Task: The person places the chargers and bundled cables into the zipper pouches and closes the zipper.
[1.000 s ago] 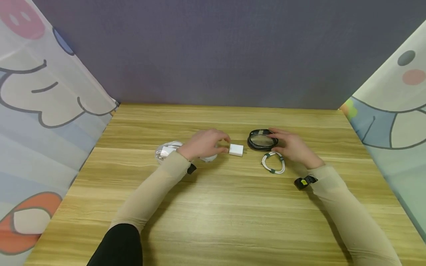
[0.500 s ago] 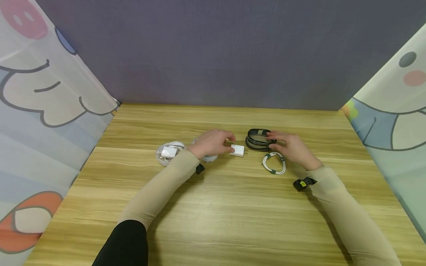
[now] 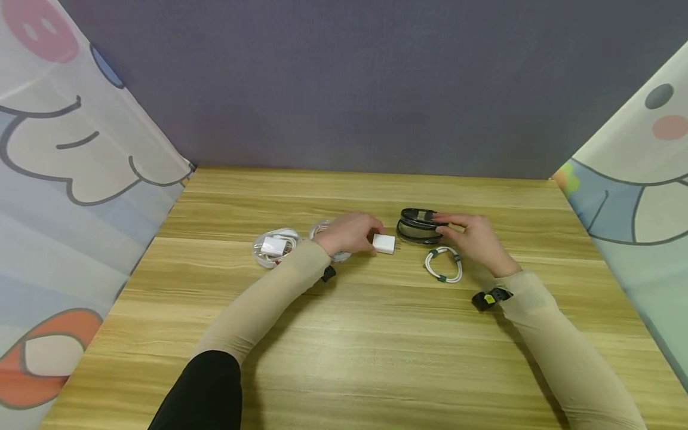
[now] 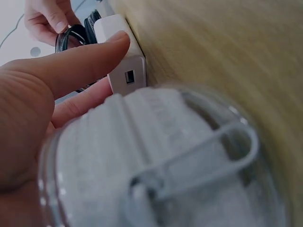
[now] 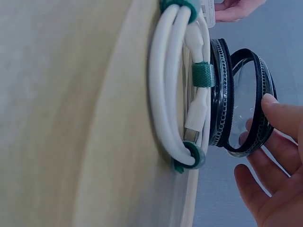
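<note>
My left hand pinches a small white charger plug on the table between thumb and fingers. In the left wrist view the thumb lies on the plug's side, above its USB port. My right hand grips the raised lid of a round clear case with black zipped edges. Through the right wrist view the lid stands apart from the base, thumb on one side of its rim and fingers on the other. Just in front of the case lies a coiled white cable bound with green ties.
At the left a round clear case holds a white plug and cable. A second clear case with white contents sits partly behind my left hand. A grey panel rises behind the wooden table; printed curtains flank it.
My left hand has moved right onto the charger plug and taken hold of it. My right hand has lifted the black-edged case's lid, so a gap shows above its base.
</note>
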`<state>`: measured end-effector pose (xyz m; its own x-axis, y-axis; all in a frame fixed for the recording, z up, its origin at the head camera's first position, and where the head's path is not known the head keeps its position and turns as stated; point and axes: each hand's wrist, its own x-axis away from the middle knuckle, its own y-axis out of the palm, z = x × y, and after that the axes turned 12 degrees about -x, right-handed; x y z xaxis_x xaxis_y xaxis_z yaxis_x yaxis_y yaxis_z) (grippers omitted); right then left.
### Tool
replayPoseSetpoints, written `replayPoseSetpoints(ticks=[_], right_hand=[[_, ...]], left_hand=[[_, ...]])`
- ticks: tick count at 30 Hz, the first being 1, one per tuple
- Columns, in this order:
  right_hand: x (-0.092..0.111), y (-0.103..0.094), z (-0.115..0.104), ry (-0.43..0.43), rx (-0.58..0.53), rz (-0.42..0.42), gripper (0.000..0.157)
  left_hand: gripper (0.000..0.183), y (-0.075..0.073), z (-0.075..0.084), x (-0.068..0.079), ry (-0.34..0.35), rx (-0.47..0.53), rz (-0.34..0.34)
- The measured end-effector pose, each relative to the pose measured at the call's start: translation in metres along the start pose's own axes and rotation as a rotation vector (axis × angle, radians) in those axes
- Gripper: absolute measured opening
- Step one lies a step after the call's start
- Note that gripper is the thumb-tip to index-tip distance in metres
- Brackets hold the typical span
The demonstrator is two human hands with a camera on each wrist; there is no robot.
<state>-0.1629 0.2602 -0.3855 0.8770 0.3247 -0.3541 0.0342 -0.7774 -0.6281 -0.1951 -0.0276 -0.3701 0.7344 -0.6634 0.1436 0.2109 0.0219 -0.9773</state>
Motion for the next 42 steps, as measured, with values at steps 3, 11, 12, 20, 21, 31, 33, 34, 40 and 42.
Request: replayPoseSetpoints(ticks=[3, 11, 12, 20, 21, 31, 33, 34, 40, 42], right_hand=[[0.0, 0.0, -0.002, -0.008, -0.006, 0.014, 0.024], [0.0, 0.002, -0.003, -0.006, 0.013, 0.027, 0.021], [0.0, 0.002, -0.003, -0.005, 0.015, 0.026, 0.021], [0.003, 0.005, -0.004, -0.026, 0.009, 0.036, 0.019], [0.003, 0.006, -0.005, -0.026, 0.005, 0.039, 0.019], [0.004, 0.007, -0.007, 0.018, 0.008, 0.065, 0.017], [0.004, 0.008, -0.008, 0.026, -0.003, 0.062, 0.017], [0.004, 0.008, -0.008, 0.033, -0.01, 0.06, 0.017], [0.0, 0.009, -0.009, 0.074, -0.044, 0.071, 0.017], [-0.002, 0.009, -0.01, 0.092, -0.058, 0.079, 0.018]], left_hand=[[0.043, 0.0, 0.002, 0.0, -0.004, 0.006, -0.008], [0.042, -0.005, 0.001, 0.002, -0.023, 0.14, -0.028], [0.042, -0.006, 0.0, 0.002, -0.024, 0.169, -0.027], [0.046, -0.008, 0.005, -0.005, -0.048, 0.322, 0.078], [0.046, -0.008, 0.007, -0.006, -0.053, 0.314, 0.095], [0.039, -0.004, 0.018, -0.016, -0.097, 0.235, 0.139], [0.038, -0.003, 0.018, -0.017, -0.087, 0.224, 0.128], [0.038, -0.003, 0.018, -0.018, -0.083, 0.22, 0.122], [0.039, -0.003, 0.021, -0.019, -0.088, 0.214, 0.105], [0.039, -0.002, 0.023, -0.02, -0.087, 0.221, 0.108]])
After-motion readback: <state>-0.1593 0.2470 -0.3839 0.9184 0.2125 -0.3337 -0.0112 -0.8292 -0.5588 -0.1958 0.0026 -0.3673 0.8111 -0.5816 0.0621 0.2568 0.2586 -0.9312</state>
